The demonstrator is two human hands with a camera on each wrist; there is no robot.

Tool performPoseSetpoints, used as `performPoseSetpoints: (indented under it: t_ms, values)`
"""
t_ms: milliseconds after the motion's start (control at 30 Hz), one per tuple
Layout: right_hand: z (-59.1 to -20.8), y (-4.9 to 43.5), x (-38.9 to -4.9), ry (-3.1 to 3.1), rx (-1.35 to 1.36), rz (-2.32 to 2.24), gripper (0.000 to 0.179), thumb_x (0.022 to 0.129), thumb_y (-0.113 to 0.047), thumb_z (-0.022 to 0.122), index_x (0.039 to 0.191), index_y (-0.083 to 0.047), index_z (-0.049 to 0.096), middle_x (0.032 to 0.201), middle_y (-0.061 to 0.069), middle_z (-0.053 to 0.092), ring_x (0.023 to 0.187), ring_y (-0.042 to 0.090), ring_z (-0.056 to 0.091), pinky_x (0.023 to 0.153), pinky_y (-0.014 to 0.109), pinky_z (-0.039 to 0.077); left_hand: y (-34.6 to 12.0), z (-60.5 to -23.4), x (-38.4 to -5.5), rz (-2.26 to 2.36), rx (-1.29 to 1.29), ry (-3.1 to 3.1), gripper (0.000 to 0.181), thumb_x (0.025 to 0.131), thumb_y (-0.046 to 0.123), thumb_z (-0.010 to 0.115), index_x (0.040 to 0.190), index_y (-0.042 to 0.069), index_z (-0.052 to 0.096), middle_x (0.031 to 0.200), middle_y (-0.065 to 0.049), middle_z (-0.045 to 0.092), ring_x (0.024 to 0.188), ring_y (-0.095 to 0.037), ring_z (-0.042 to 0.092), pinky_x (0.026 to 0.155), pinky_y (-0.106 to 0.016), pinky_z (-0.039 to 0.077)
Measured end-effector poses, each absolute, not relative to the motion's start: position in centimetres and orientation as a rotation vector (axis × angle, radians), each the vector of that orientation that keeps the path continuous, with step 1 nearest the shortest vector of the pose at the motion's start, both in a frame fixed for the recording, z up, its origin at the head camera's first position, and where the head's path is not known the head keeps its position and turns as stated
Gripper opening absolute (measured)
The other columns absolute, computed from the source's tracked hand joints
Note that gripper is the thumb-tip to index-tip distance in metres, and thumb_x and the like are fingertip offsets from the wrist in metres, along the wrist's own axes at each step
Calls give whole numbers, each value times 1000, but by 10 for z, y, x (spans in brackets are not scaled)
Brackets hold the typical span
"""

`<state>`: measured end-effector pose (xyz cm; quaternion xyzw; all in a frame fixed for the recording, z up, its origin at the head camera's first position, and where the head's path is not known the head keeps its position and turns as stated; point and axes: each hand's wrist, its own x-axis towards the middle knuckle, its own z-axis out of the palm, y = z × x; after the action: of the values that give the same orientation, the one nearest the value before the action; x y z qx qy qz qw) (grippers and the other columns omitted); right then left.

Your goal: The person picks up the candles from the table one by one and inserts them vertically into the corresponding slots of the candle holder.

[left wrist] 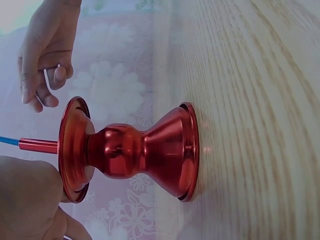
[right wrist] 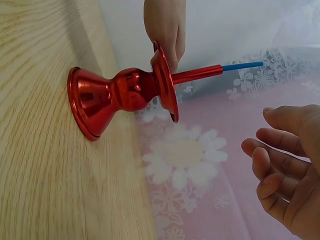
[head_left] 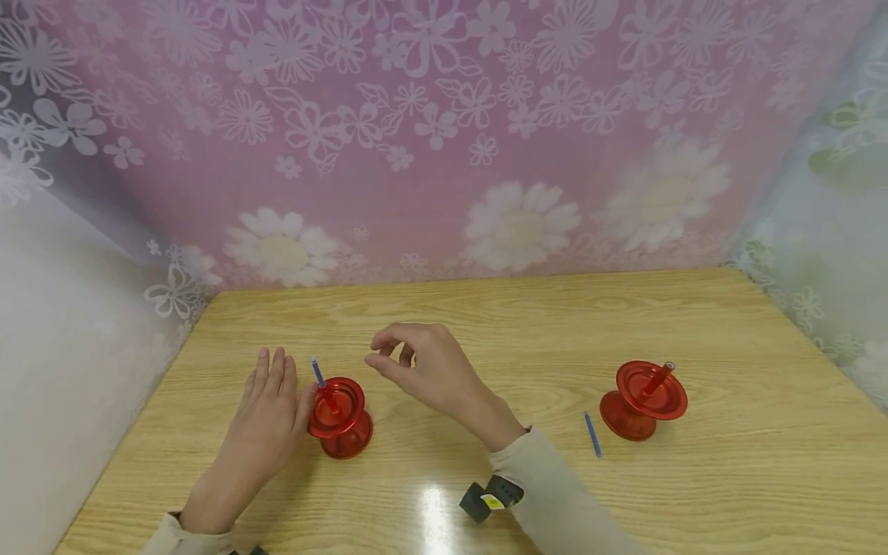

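On the left of the table stands a shiny red candle holder [head_left: 349,441] with a wide dish, a narrow waist and a flared base. A thin blue candle [right wrist: 243,65] is upright in the red tube at its centre. Beside the dish lies my left hand [head_left: 269,416], fingers straight, the thumb right at the rim. My right hand [head_left: 426,366] hovers to the right of the holder, fingers loosely bent, with nothing between thumb and fingertips. The right wrist view shows the same right hand [right wrist: 290,160] a short way from the candle's tip.
A second red candle holder [head_left: 630,416] stands at the right, its tube [head_left: 659,378] without a candle. Another blue candle [head_left: 593,434] lies on the wooden table [head_left: 486,308] to its left. Flowered cloth walls [head_left: 416,193] rise behind and at both sides. A black strap device [head_left: 486,499] sits on my right wrist.
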<state>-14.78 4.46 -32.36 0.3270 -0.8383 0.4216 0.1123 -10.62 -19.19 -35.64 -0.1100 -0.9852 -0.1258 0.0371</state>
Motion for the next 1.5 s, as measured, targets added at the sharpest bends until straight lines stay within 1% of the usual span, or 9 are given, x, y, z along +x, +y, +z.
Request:
performPoseSetpoints:
  t_ms: [300, 567, 833, 1067, 1267, 1500]
  values:
    - [-326, 56, -148, -2472, 937, 1192, 9, 92, -22, 68, 92, -14, 72, 81, -9, 67, 58, 2, 53, 54, 19, 47, -193, -356, -106, -392, -333, -3021, 64, 106, 31, 33, 139, -23, 27, 148, -40, 18, 140, -53, 6, 110, -65, 16]
    - [-336, 75, -146, -2540, 921, 1077, 7, 91, -21, 68, 91, -14, 72, 80, -9, 67, 58, 4, 53, 55, 19, 46, -192, -356, -105, -390, -353, -3010, 63, 106, 30, 33, 139, -23, 27, 148, -40, 19, 140, -53, 7, 110, -64, 15]
    - [-344, 98, -143, -2594, 894, 989, 9, 92, -23, 67, 93, -15, 72, 82, -10, 66, 58, 3, 51, 55, 20, 45, -192, -358, -105, -386, -393, -2962, 60, 105, 27, 36, 138, -23, 29, 148, -40, 22, 140, -52, 9, 111, -63, 16]
    - [-349, 121, -140, -2623, 883, 893, 10, 92, -23, 67, 94, -14, 72, 83, -8, 67, 58, -1, 48, 53, 18, 43, -191, -359, -105, -414, -416, -2953, 58, 105, 26, 37, 138, -22, 31, 147, -40, 25, 139, -53, 12, 109, -64, 19]
    - [-347, 140, -140, -2639, 806, 847, 8, 90, -22, 70, 94, -15, 71, 82, -8, 67, 58, 0, 49, 52, 19, 43, -190, -359, -104, -449, -437, -2948, 57, 105, 24, 38, 138, -22, 31, 146, -40, 24, 139, -54, 13, 109, -64, 19]
    - [-336, 160, -142, -2633, 740, 778, 7, 90, -20, 70, 93, -14, 71, 82, -7, 68, 59, 0, 51, 53, 21, 43, -191, -357, -104, -491, -468, -2910, 54, 104, 20, 41, 136, -23, 33, 145, -41, 26, 138, -55, 15, 108, -66, 20]
